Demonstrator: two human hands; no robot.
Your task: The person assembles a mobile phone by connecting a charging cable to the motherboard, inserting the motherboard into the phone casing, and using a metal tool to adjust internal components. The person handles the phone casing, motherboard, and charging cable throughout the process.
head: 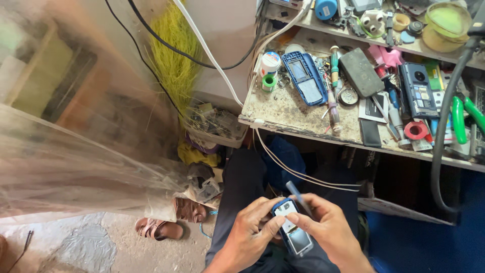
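A small blue mobile phone (293, 233) with its face up lies over my lap at the bottom centre. My left hand (251, 233) grips its left side, thumb on the upper part. My right hand (327, 230) holds the phone's right side and also pinches a thin blue-grey tool (299, 197) that points up and left above the phone. Both hands are closed around the phone.
A cluttered workbench (288, 108) sits ahead with a blue phone housing (305, 77), screwdrivers, tape rolls, a black phone (418, 90) and green-handled pliers (465, 116). White cables (298, 174) hang from its edge. Sandals (160, 228) lie on the floor at left, beside clear plastic sheeting (76, 151).
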